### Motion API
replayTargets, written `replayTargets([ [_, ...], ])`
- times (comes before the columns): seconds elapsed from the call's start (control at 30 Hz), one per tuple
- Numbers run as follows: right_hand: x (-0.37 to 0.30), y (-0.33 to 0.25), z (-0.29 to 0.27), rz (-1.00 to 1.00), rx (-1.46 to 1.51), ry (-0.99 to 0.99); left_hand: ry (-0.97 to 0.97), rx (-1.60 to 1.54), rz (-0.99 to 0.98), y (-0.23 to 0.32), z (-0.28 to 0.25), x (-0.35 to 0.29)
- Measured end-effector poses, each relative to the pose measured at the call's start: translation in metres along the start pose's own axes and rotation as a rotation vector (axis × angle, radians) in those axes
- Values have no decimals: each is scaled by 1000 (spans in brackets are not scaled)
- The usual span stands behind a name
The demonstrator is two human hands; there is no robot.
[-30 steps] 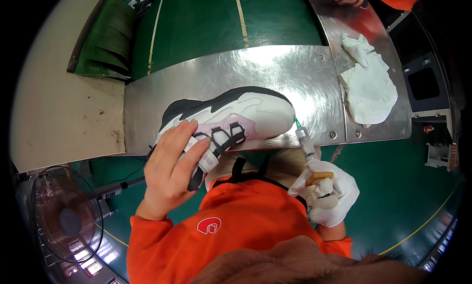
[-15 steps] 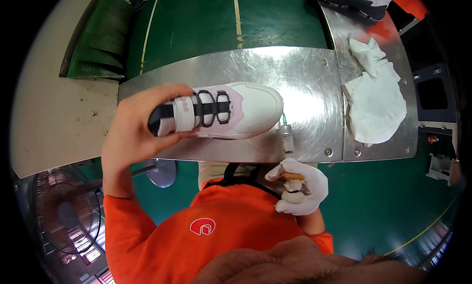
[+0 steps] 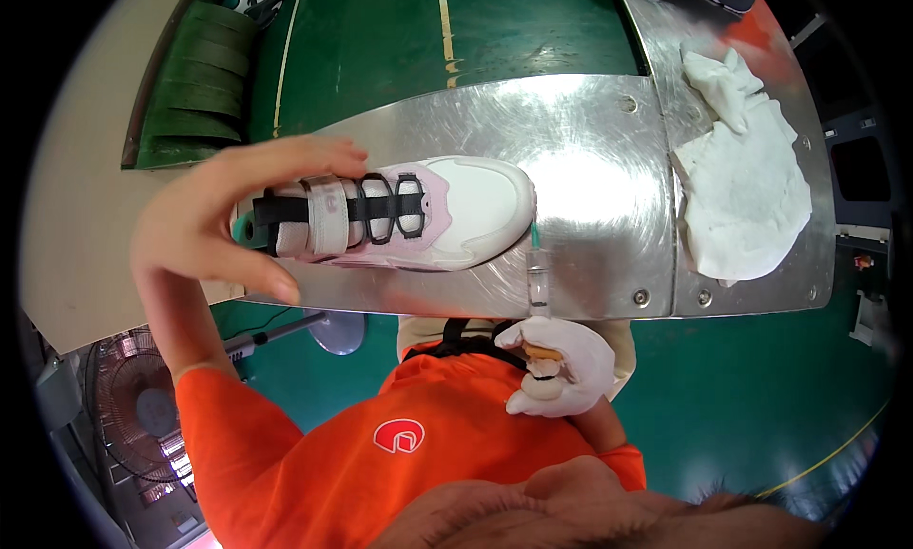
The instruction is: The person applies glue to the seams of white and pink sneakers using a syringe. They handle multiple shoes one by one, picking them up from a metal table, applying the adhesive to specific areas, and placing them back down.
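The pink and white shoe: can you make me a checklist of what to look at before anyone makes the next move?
1. Shoe sitting laces-up on the metal tabletop: ok.
2. Syringe held in the gloved right hand: ok.
3. Green tip touching the shoe: cannot tell; it is right beside the toe, but contact is unclear.
4. Left hand closed firmly on the shoe: not ok; its fingers are spread wide around the back end.
5. White cloth away from the shoe: ok, it lies off to the right.
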State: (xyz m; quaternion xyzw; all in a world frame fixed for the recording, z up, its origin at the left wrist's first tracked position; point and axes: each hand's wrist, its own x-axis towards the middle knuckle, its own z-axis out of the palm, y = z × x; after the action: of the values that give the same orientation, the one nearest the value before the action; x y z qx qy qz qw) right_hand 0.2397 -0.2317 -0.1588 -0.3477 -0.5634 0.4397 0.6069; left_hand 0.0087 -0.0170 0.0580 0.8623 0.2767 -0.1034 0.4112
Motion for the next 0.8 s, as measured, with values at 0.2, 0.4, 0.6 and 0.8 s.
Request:
replayTargets([
  [0.2, -6, 7, 2, -43, 59, 85, -186, 114, 7, 10, -15, 83],
  [0.4, -24, 7, 6, 163, 398, 14, -487, 89, -45, -1, 19, 146],
  [0.6, -11, -23, -11, 236, 663, 63, -462, 0, 100, -10, 37, 142],
  [0.8, 57, -91, -62, 18, 644, -269, 220, -222, 379, 49, 2, 36],
])
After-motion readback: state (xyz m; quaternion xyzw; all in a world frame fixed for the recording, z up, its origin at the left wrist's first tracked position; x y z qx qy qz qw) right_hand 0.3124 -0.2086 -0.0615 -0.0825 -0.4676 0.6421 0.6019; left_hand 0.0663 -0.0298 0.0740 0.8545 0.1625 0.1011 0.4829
